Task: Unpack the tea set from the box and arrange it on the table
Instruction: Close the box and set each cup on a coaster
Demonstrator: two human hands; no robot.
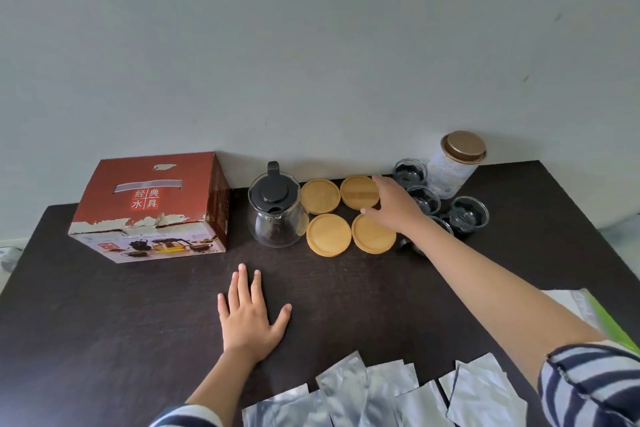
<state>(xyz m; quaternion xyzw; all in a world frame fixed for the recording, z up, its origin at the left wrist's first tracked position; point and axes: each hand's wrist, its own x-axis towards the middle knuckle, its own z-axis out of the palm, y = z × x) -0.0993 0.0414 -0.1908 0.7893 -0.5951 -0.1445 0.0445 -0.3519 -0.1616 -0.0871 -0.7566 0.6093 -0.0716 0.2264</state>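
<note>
A red cardboard tea set box [152, 208] stands closed at the back left of the dark table [138, 315]. Beside it sits a glass teapot [275, 208] with a black lid. Several round wooden coasters lie to its right; my right hand [393, 204] reaches over them and its fingers touch the back right coaster [358, 191]. The front right coaster [372, 236] lies just under that hand. Several small glass cups [465, 215] cluster right of the hand. My left hand [249, 312] rests flat on the table, fingers spread.
A white tea canister [453, 166] with a bronze lid stands at the back right by the wall. Several silver foil packets [381, 392] lie along the table's near edge. White and green paper [595, 312] lies at the right edge.
</note>
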